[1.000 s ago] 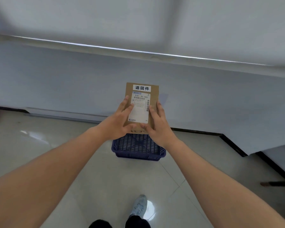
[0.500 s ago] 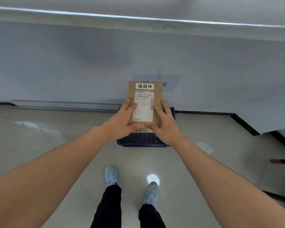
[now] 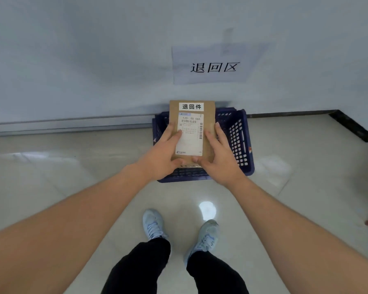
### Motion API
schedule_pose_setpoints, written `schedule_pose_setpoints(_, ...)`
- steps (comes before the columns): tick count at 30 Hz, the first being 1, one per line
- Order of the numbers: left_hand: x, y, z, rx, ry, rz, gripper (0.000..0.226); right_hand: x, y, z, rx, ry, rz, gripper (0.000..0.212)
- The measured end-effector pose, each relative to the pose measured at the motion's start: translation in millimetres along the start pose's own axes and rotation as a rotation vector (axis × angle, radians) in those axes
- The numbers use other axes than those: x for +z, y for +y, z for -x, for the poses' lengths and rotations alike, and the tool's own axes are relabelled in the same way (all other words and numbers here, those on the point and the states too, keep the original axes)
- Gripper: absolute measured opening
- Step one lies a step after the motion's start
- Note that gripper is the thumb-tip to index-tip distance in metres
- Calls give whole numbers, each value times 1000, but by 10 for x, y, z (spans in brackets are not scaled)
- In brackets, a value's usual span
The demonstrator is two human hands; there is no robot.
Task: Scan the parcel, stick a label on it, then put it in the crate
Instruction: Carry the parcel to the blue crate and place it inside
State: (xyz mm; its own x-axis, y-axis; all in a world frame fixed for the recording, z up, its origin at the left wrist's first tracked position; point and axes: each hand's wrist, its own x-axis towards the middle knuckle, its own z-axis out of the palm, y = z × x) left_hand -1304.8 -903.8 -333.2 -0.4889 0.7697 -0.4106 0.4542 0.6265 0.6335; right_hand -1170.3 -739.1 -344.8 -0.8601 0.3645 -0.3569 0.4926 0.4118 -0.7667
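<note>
The left hand [image 3: 162, 158] is gripping the near-left part of the parcel [image 3: 208, 132], its fingers [image 3: 172, 132] lying up the left edge and its thumb pressing across the lower edge of the white shipping slip [image 3: 190, 134]. The grip is closed on the parcel, not slack. The parcel, a flat brown cardboard pack, is being held face up and roughly level, directly above the dark blue crate [image 3: 240, 143], which is sitting on the pale tiled floor [image 3: 72, 170] against the far wall. At the far end of the parcel's face a small white label [image 3: 191, 106] with bold black characters is sitting flat, just beyond the shipping slip. To the right, the right hand [image 3: 221, 164] is mirroring the left, fingers along the right edge and thumb on the near edge, likewise clasping the parcel. Farther right, the crate's perforated side wall is showing past the knuckles.

Judging from the label already in place and the parcel's position over the crate, the scanning and sticking steps look done, and the placing step is the one in hand. The next move likely calls for lowering the parcel between the crate walls, keeping it level so its corners are clearing the rim, then opening both hands once it is resting on the bottom. How much is already lying inside the crate cannot be told, since the parcel is covering most of the opening.
</note>
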Motion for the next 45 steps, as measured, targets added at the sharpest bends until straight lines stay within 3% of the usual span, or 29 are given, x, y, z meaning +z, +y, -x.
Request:
schedule_pose_setpoints(9, 1135, -1092, -874, -80, 18, -78, 93, 800, 1331, -886, -12, -98, 14, 97)
schedule_pose_setpoints(21, 1912, -2026, -1823, -138, -47, -87, 97, 1392, 2245, -1928, 38, -212, 53, 113)
schedule_pose_setpoints(30, 2306, -2451, -2287, -206, -112, -138, 104, 1735, 2755, -2398, 41, -258, 212, 101)
schedule_pose_setpoints(45, 2575, -2801, -2413, -294, -94, -184, 111, 2119, 2948, -2584, 62, -406, 393, 119)
